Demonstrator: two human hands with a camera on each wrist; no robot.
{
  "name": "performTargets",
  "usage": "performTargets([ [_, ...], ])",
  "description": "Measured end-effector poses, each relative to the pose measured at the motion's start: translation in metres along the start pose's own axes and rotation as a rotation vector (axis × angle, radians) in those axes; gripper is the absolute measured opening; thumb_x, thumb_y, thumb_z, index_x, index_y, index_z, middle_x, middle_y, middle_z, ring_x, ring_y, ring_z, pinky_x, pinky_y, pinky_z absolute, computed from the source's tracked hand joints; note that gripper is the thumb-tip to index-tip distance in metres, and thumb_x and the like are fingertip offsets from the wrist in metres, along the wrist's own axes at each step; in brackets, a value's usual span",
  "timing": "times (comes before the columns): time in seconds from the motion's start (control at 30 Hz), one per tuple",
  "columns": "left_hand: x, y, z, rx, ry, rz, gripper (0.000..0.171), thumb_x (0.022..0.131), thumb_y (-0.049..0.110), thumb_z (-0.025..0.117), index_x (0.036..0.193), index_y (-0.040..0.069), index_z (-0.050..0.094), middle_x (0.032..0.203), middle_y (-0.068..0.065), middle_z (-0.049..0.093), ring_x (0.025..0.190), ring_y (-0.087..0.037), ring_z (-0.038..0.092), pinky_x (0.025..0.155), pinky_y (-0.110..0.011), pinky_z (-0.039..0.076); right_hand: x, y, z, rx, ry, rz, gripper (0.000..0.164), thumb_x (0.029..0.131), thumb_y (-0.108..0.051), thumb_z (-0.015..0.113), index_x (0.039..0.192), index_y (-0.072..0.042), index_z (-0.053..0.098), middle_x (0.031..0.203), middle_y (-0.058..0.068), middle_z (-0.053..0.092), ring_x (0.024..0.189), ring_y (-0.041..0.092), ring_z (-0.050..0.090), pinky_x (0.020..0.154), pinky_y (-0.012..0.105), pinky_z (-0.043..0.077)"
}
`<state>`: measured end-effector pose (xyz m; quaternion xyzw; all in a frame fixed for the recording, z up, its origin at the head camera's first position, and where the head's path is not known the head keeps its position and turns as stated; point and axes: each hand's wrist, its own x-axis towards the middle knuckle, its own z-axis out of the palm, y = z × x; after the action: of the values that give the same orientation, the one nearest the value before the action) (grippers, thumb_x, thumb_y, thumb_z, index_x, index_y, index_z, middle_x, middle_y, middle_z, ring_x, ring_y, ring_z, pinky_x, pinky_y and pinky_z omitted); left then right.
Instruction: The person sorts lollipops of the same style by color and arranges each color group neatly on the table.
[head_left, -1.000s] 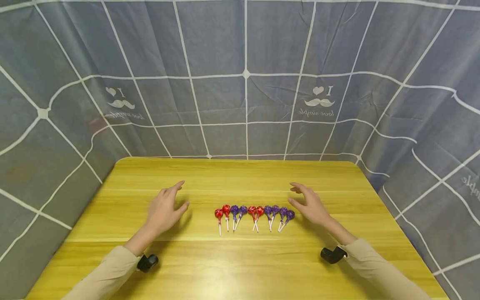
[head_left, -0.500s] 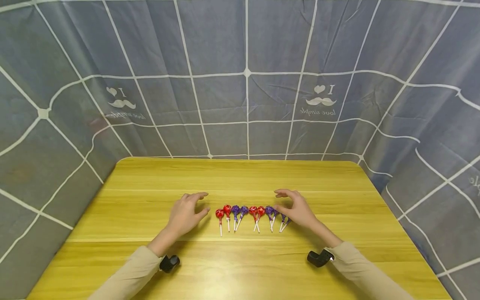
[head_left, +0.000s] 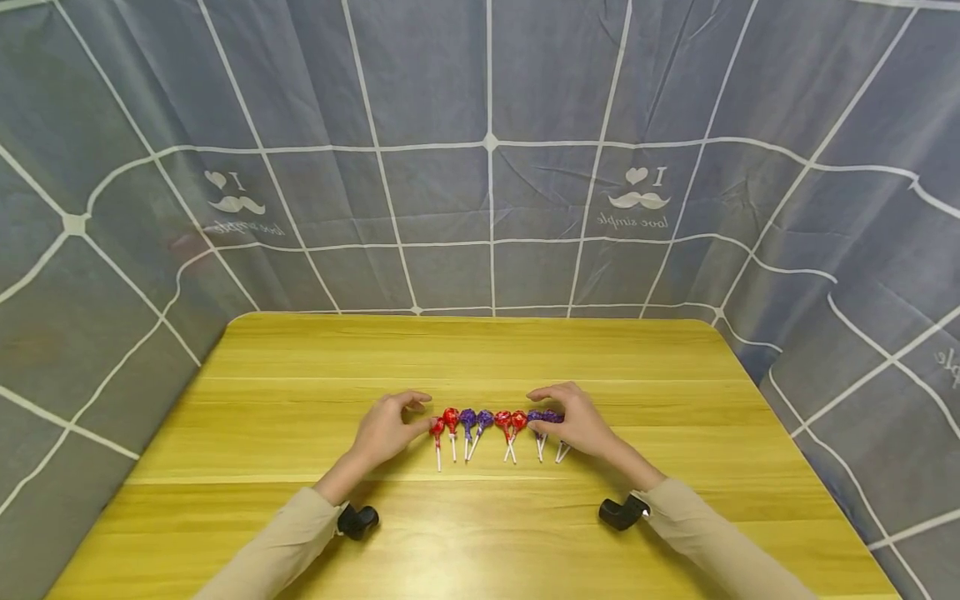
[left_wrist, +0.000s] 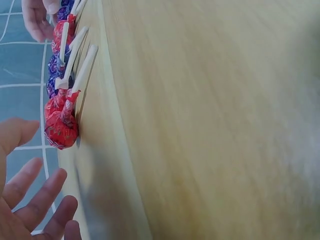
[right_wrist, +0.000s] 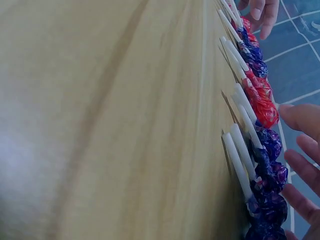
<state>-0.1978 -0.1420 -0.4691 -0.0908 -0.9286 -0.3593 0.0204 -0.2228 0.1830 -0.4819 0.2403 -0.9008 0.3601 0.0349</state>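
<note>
Red- and purple-wrapped lollipops lie in a row on the wooden table, white sticks toward me. My left hand (head_left: 390, 428) is beside the red lollipop (head_left: 437, 428) at the row's left end; in the left wrist view its spread fingers show a gap to that red lollipop (left_wrist: 62, 132). My right hand (head_left: 577, 421) hovers over the right end, partly hiding several purple lollipops (head_left: 535, 416). In the right wrist view its thumb is close to a red lollipop (right_wrist: 265, 112), and whether it touches cannot be told. Mid-row lie a purple pair (head_left: 484, 419) and a red pair (head_left: 519, 421).
The yellow wooden table (head_left: 480, 525) extends around the row on all sides. A grey curtain (head_left: 442, 200) with white lines hangs behind it and at both sides. Black wrist devices (head_left: 357, 522) sit at both sleeves.
Both hands have moved inward, the left one rightward to the row's red end, the right one leftward over the purple lollipops. The lollipops keep their places.
</note>
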Motion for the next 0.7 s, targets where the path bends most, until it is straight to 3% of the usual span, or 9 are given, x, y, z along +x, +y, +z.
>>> performTargets([
  [0.17,0.000,-0.003,0.002,-0.070,-0.042,-0.006,0.036,0.083,0.025,0.074,0.114,0.009,0.069,0.101,-0.007,0.073,0.084,-0.018,0.064,0.071,-0.032,0.048,0.006,0.000,0.002,-0.051,-0.065,-0.024,0.045,0.076,-0.030,0.081,0.117,-0.017,0.068,0.118,0.001,0.068,0.114,0.023,0.052,0.104,0.059,0.030],
  [0.47,0.002,-0.002,0.004,-0.136,-0.102,-0.021,0.035,0.083,0.024,0.075,0.114,0.009,0.069,0.098,-0.006,0.073,0.080,-0.013,0.060,0.067,-0.028,0.043,0.013,-0.002,0.003,-0.048,-0.163,-0.027,0.042,0.078,-0.031,0.079,0.116,-0.016,0.068,0.109,-0.004,0.070,0.107,0.017,0.051,0.102,0.055,0.029],
  [0.7,0.002,-0.002,0.007,-0.149,-0.110,-0.016,0.034,0.081,0.022,0.076,0.111,0.009,0.069,0.099,-0.004,0.073,0.080,-0.012,0.058,0.067,-0.027,0.043,0.017,-0.002,0.003,-0.039,-0.212,-0.029,0.039,0.081,-0.033,0.076,0.116,-0.016,0.069,0.105,-0.005,0.072,0.102,0.015,0.051,0.099,0.051,0.029],
])
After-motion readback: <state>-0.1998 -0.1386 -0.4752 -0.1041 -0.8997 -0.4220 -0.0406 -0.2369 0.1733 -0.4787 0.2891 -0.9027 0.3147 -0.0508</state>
